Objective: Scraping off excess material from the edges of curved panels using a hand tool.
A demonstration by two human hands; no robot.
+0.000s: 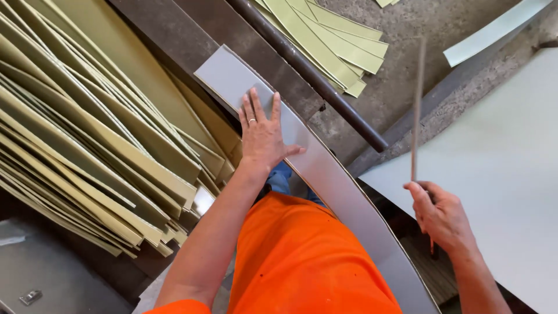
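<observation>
My left hand [263, 136] lies flat, fingers spread, on the grey strip [314, 168] mid-frame; right hand [440, 216] grips a thin rod [417, 110]. Cut strips [87, 157] already fill the left of the frame, and the big pale sheet [500, 174] at right is uncut.

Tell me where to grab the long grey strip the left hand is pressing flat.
Take the grey strip by its long free edge beside the left hand, coming from the right. It is thin, flat and bowed, so pinching across the edge probably works best; the far end lies flush on the bench.

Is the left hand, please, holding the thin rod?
No, the left hand lies flat on the grey strip; the right hand holds the rod.
</observation>
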